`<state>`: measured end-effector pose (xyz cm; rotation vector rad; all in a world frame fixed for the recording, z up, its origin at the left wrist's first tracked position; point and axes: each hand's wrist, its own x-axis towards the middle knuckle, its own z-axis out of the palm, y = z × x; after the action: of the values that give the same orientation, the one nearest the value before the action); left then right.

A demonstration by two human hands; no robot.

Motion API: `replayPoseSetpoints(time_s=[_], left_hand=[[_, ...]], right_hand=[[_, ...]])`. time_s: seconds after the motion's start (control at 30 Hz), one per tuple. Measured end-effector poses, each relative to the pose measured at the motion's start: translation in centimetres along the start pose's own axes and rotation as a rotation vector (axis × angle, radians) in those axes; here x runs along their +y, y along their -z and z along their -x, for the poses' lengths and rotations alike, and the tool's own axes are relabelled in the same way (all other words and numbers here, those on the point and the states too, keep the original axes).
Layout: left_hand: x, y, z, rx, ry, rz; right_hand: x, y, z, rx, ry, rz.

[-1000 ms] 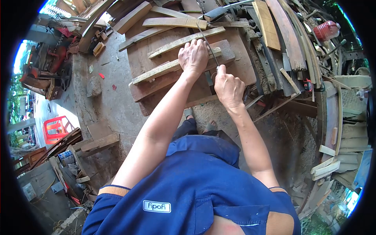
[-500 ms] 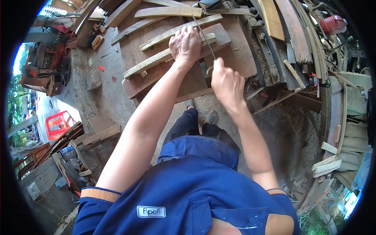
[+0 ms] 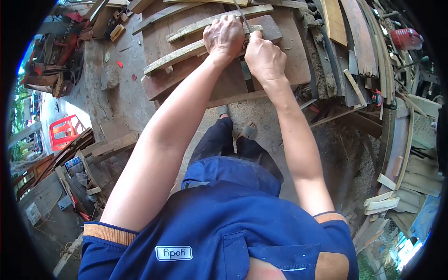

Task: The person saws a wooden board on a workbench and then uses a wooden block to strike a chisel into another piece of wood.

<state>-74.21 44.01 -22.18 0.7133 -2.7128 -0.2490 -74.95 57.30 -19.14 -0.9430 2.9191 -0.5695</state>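
My left hand is closed over a curved, rough-edged wooden strip, pressing it down on a thick board. Close beside it, my right hand grips a handsaw by its handle. The saw's thin blade points away from me and crosses the strip just right of my left hand. Most of the handle is hidden inside my fist. A second wooden strip lies beyond the first, roughly parallel to it.
Long planks are stacked at the right, near a red plastic jug. A red plastic stool stands on the left. Scrap wood lies at lower left, and a stone sits on the floor.
My right hand has pushed the saw forward, away from me, bringing its fist up beside my left hand. My left hand stays on the strip. The whole view has shifted slightly.
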Motion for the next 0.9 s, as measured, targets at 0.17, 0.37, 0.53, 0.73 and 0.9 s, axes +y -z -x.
replayPoseSetpoints(time_s=[0.17, 0.37, 0.53, 0.73, 0.9], left_hand=[[0.1, 0.0, -0.1, 0.020, 0.027, -0.016], [0.1, -0.1, 0.0, 0.029, -0.007, -0.022], [0.1, 0.0, 0.0, 0.041, 0.021, -0.017], [0.0, 0.1, -0.1, 0.024, 0.015, -0.026], [0.1, -0.2, 0.0, 0.035, 0.015, -0.024]], right_hand=[[0.6, 2.2, 5.8, -0.053, -0.016, 0.046], [-0.4, 0.1, -1.1, -0.031, -0.019, 0.020], [0.6, 2.6, 6.3, -0.156, -0.073, 0.033], [-0.2, -0.1, -0.8, -0.013, 0.003, 0.006], [0.8, 2.2, 5.3, -0.099, -0.027, 0.013]])
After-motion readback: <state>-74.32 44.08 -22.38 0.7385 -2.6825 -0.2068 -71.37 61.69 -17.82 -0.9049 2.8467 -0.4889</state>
